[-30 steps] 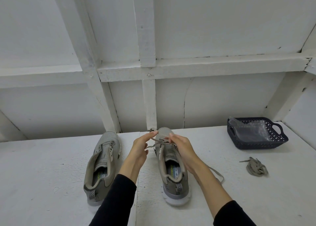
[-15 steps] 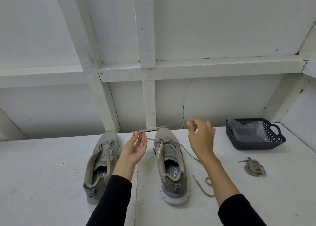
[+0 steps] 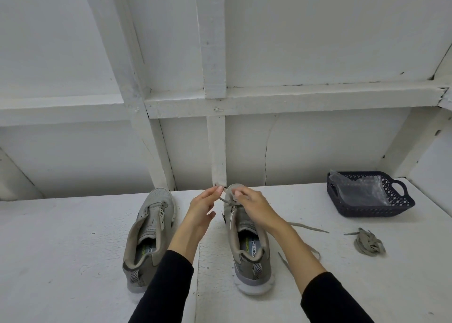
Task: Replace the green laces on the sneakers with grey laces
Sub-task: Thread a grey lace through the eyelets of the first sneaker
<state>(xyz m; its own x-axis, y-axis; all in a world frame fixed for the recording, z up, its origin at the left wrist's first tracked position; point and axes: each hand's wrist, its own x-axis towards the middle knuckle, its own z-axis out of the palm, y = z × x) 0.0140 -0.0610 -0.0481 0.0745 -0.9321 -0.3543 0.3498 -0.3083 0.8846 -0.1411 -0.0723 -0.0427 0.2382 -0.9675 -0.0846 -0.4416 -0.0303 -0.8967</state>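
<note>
Here your left hand (image 3: 199, 209) and right hand (image 3: 253, 206) met over the toe of the right sneaker (image 3: 247, 244) on the white surface (image 3: 61, 249), fingers pinched together on its lace (image 3: 226, 200); the left sneaker (image 3: 149, 237) stood unlaced just beside.
</note>
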